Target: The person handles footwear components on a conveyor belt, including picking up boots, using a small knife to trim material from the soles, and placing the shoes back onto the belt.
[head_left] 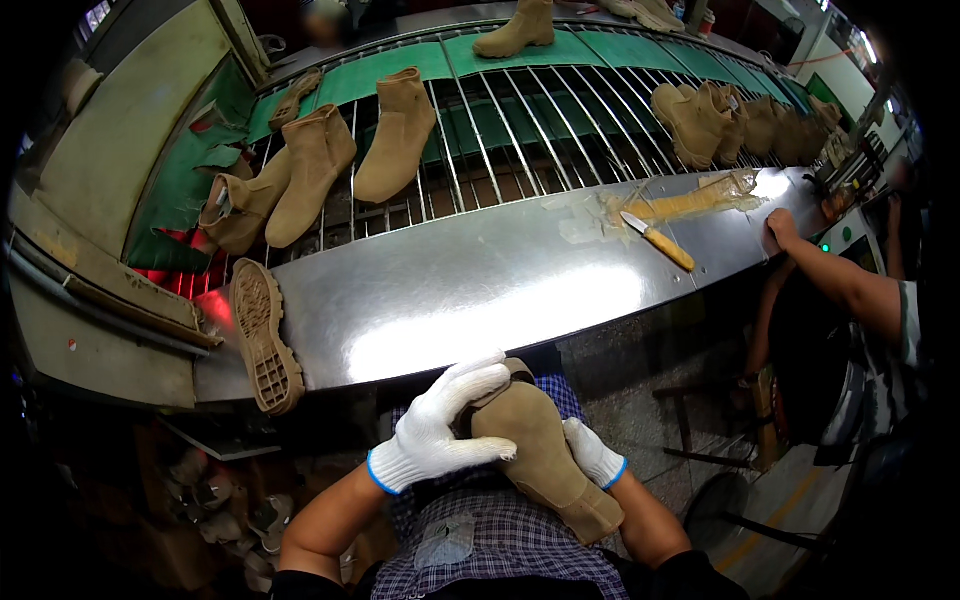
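A tan suede boot (545,440) is held over my lap, with its wider rounded end toward the bench. My left hand (445,420), in a white knit glove with a blue cuff, lies around that end, thumb along the boot's side and fingers at its far edge. On the boot's other side is my right hand (595,453), gloved alike, its fingers mostly hidden behind the boot. A small dark-edged tan part (519,370) shows beyond the boot's far end; I cannot tell what it is. A tan lugged sole (266,335) rests on the bench's left end.
Behind the shiny metal bench (470,270) runs a rack of metal bars (510,140) bearing several tan boots (397,140). A wooden-handled knife (660,243) lies by brown tape (690,205). At right, another person's arm (840,270) reaches the bench.
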Available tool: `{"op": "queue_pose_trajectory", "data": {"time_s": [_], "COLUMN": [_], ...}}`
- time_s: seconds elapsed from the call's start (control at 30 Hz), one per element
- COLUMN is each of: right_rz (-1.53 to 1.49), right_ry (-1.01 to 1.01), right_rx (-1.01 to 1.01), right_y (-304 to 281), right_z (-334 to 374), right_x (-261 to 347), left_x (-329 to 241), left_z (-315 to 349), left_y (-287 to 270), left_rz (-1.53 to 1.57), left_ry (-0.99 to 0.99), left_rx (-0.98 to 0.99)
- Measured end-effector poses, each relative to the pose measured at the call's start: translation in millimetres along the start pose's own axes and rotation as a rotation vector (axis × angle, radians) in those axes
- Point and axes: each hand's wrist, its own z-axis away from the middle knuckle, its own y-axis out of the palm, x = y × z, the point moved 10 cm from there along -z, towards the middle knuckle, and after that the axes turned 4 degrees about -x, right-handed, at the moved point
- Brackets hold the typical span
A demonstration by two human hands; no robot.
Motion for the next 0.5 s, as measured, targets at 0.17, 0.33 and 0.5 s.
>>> {"op": "queue_pose_trajectory", "data": {"time_s": [0.17, 0.33, 0.5], "right_rz": [0.018, -0.012, -0.005], "right_ry": [0.033, 0.006, -0.156], "right_rx": [0.010, 0.087, 0.165], "right_y": [10.1, 21.3, 31.0], "right_z": [14.2, 21.9, 25.2], "right_x": [28.6, 44.0, 56.3], "left_x": [-0.4, -4.3, -6.9], "left_z": [0.2, 7.1, 13.6], "left_y": [0.1, 0.0, -2.5], "left_rz": [-0.012, 0.001, 0.007], "left_ry": [0.031, 0.047, 0.036], "left_rx": [0.005, 0.013, 0.042]}}
